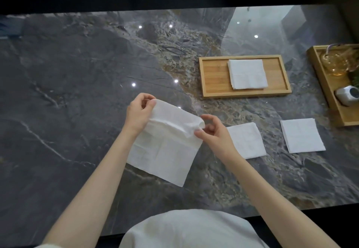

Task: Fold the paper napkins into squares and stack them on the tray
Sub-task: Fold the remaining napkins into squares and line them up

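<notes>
A large white paper napkin (165,150) lies unfolded in front of me, its far edge lifted off the table. My left hand (138,114) pinches its far left corner. My right hand (211,131) pinches the far right corner, where the paper is rolled over. A bamboo tray (213,77) stands to the far right and holds a folded square napkin stack (247,74). Two more folded napkins lie flat on the table at the right, one (246,141) just beyond my right wrist and another (302,135) further right.
The dark marble table (68,92) runs wide to the left. A second wooden tray (330,84) at the right edge carries a glass teapot (338,61) and a small white cup (347,97). The table's near edge runs just above my white clothing.
</notes>
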`<state>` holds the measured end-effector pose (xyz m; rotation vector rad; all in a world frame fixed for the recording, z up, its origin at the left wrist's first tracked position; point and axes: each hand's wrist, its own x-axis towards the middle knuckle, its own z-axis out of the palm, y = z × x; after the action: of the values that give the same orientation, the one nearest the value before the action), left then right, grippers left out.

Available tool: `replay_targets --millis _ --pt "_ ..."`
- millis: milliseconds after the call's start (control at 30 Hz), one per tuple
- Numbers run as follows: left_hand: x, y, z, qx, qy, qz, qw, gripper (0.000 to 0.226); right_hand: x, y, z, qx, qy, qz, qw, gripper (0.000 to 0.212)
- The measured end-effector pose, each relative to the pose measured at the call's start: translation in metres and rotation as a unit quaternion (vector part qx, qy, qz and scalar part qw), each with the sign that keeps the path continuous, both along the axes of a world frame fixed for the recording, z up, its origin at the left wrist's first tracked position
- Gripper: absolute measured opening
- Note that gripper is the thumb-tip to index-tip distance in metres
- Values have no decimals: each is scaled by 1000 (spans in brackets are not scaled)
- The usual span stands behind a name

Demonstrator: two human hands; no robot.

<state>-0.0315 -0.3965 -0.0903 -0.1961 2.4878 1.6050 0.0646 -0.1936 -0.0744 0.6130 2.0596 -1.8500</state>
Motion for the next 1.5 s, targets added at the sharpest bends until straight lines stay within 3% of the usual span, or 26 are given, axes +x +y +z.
replay_targets --millis 100,233,300,533,633,767,867,967,1267,1500 --pt "3 -14 6 35 -21 2 999 5 -16 -2 9 -36 -2 -36 999 41" --pt "10 -28 34 74 -20 -35 996 14 -32 4 34 -106 9 -18 994 11" --pt "16 -33 54 80 -11 -49 996 11 -36 9 49 -130 15 4 991 6" --pt "39 -52 106 113 -22 -87 990 4 -32 30 93 -182 54 126 974 21" --pt "47 -60 123 121 -12 -116 986 36 -29 32 104 -173 58 195 964 32" --pt "54 -61 142 114 7 -124 986 47 -24 31 116 -151 55 269 950 29" --pt "54 -61 147 89 4 -127 988 35 -24 29 118 -142 39 290 946 18" --pt "44 -60 135 34 -6 -110 993 3 -30 27 106 -105 26 268 957 8" --pt "16 -54 59 -15 -56 -102 993 16 -46 16 42 130 44 212 967 4" --pt "23 -51 29 -58 -77 -103 990 8 -40 10 19 193 53 160 967 6"
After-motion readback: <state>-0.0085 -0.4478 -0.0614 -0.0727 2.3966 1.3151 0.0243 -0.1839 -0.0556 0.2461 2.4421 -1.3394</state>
